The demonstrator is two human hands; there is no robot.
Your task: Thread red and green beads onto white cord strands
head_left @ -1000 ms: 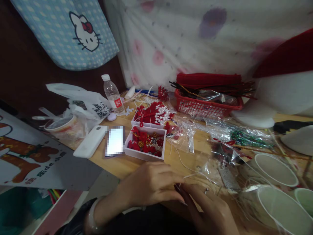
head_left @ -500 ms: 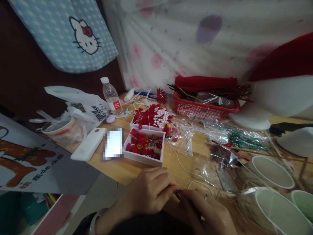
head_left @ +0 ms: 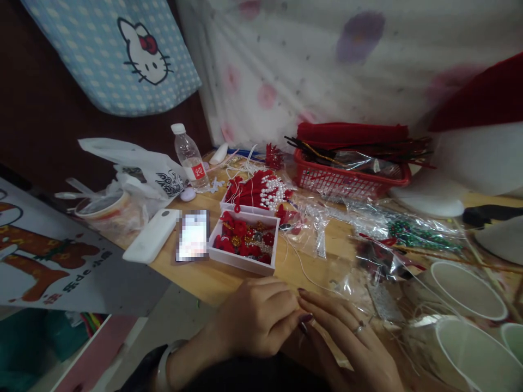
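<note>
Resting at the near edge of the wooden surface, the left hand is seen with fingers curled together, its fingertips met by those of the right hand, whose fingers are extended and slightly apart. What is pinched between them cannot be told. A white thread is laid just beyond, near the white box of red beads.
</note>
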